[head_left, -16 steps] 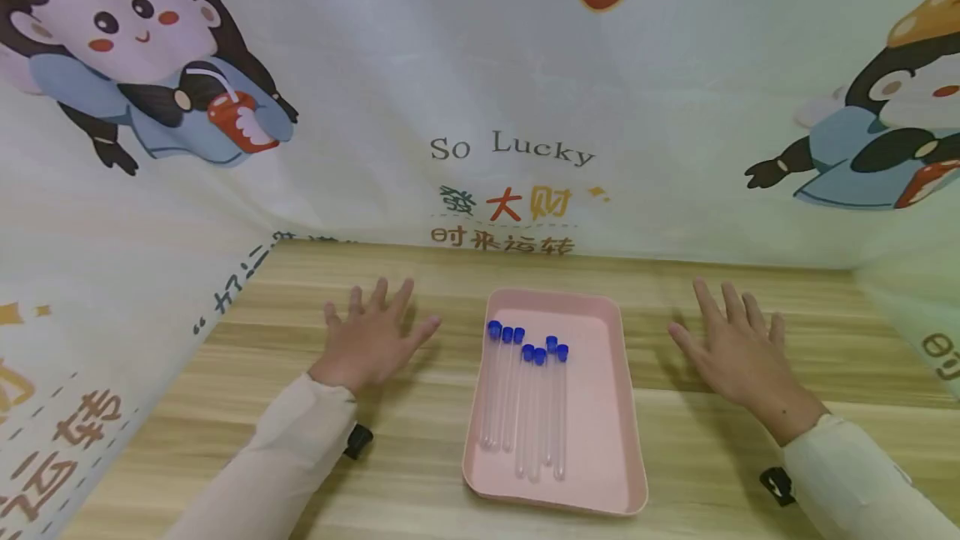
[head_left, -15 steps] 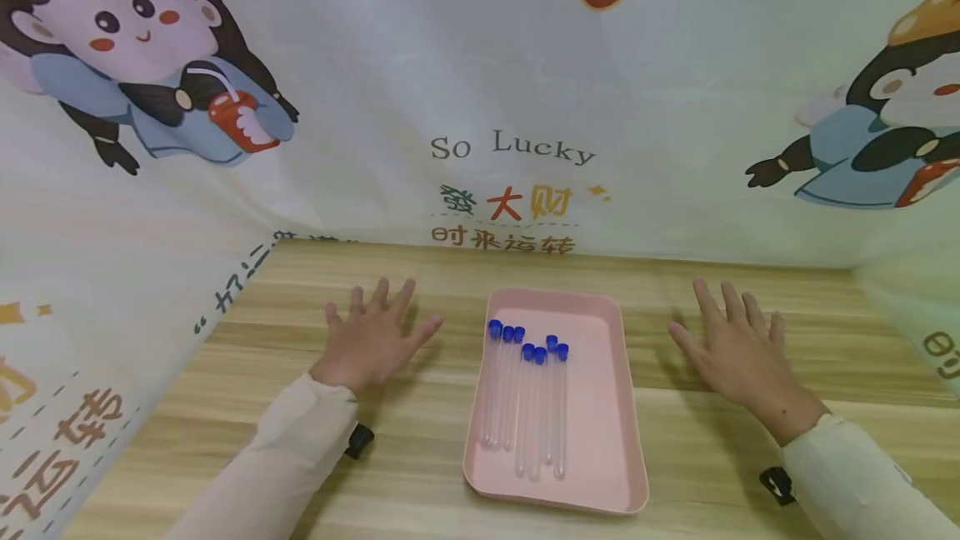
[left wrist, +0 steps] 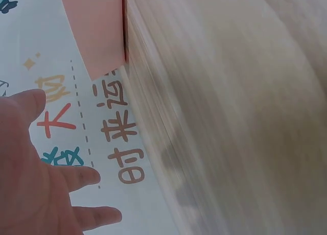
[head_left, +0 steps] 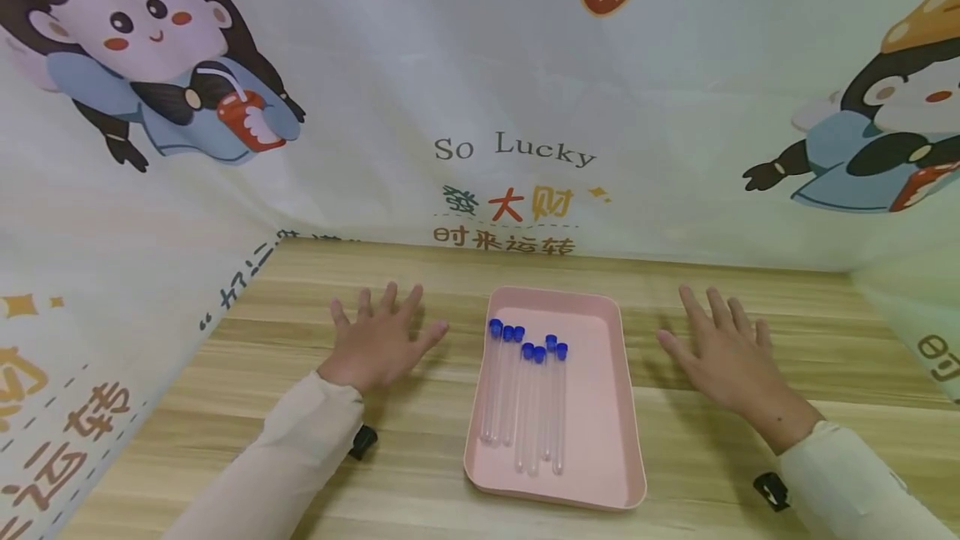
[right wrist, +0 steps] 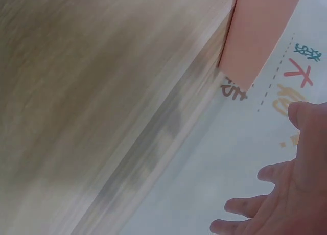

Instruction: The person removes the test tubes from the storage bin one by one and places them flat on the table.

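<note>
Between the two hands lies a pink tray [head_left: 600, 440] on the wooden table. Several clear test tubes [head_left: 558, 415] with blue caps [head_left: 539, 354] lie in it, side by side toward its left and middle, caps at the far end. To the tray's left, my left hand [head_left: 375, 348] is spread palm down with nothing in it. On the other side, my right hand [head_left: 727, 357] is likewise spread, holding nothing. Both wrist views show the outer wall of the pink tray [left wrist: 97, 30] beyond the fingers, apart from them.
A printed white cloth [head_left: 375, 107] rises behind the table and along both sides, with cartoon figures and lettering. The wood-grain table top [head_left: 420, 473] surrounds the tray. A black clip-like piece [head_left: 363, 442] shows under the left sleeve, another black piece [head_left: 772, 491] by the right one.
My right hand has shifted slightly left, toward the tray. My left hand sits a touch further right, with the whole head view shifted a little. The tubes and tray look undisturbed.
</note>
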The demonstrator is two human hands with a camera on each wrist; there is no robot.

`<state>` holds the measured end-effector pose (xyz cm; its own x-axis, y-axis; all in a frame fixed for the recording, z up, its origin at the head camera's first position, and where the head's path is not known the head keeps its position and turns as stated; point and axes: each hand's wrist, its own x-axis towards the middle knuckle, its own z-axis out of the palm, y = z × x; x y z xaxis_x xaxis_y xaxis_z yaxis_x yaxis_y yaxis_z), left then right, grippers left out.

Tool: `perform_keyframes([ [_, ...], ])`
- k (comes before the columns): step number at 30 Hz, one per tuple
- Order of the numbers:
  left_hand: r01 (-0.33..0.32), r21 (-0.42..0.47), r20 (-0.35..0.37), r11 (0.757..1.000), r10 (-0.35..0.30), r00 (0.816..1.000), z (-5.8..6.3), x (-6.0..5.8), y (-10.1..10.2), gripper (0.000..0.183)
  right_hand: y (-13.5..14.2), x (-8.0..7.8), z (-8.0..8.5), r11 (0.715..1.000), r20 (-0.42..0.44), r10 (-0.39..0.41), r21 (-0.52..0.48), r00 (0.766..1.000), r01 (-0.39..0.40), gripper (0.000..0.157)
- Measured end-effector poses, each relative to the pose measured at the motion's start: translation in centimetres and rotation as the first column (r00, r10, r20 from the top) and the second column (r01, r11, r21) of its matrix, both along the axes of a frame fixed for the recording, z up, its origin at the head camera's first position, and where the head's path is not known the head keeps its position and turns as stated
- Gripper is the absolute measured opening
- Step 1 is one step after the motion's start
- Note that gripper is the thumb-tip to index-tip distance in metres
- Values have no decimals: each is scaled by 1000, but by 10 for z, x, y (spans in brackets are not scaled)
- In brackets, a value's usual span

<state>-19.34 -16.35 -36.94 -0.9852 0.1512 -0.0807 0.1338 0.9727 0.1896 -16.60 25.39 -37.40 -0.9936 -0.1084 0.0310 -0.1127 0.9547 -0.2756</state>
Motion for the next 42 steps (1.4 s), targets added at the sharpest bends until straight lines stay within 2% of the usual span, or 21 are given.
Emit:
perform_keyframes([
  [4, 25, 9, -20, 1000, -24, 1000, 0, -1, 5, 86, -5, 1, 2, 998, 3, 30, -51, 1000, -30, 79],
  [6, 39, 37, -41, 999, -37, 998, 1, -1, 11, 79, -8, 2, 3, 990, 24, 60, -128, 998, -57, 76],
  [8, 57, 79, -65, 995, -52, 997, 2, -1, 19, 67, -11, 4, 4, 965, 77, 97, -252, 992, -75, 73],
  [10, 79, 117, -84, 990, -69, 994, 4, -1, 31, 52, -14, 7, 3, 907, 154, 135, -418, 979, -60, 68],
  [13, 116, 156, -94, 981, -103, 990, 6, 0, 49, 34, -17, 10, 1, 779, 255, 175, -626, 951, 25, 59],
  [15, 138, 157, -90, 978, -125, 988, 7, 1, 60, 32, -17, 13, -2, 692, 296, 195, -717, 935, 83, 54],
  [17, 155, 147, -83, 977, -144, 986, 6, 2, 68, 34, -16, 13, -5, 638, 316, 225, -763, 922, 105, 50],
  [20, 166, 117, -64, 979, -160, 985, 2, 2, 75, 39, -15, 14, -10, 588, 345, 267, -798, 900, 131, 49],
  [25, 158, 78, -10, 984, -158, 987, -5, 0, 77, 48, -15, 11, -18, 526, 366, 335, -837, 868, 150, 42],
  [28, 154, 58, 8, 986, -155, 988, -9, 0, 78, 47, -16, 10, -24, 486, 388, 397, -858, 832, 169, 34],
  [31, 160, 24, 3, 987, -160, 987, -12, 0, 79, 47, -18, 9, -29, 458, 412, 457, -869, 788, 189, 28],
  [37, 174, -28, -9, 984, -174, 985, -12, -2, 82, 48, -16, 7, -34, 432, 416, 529, -882, 739, 187, 23],
  [42, 178, -40, -11, 983, -178, 984, -10, -2, 83, 46, -14, 6, -37, 427, 411, 569, -888, 712, 172, 15],
])
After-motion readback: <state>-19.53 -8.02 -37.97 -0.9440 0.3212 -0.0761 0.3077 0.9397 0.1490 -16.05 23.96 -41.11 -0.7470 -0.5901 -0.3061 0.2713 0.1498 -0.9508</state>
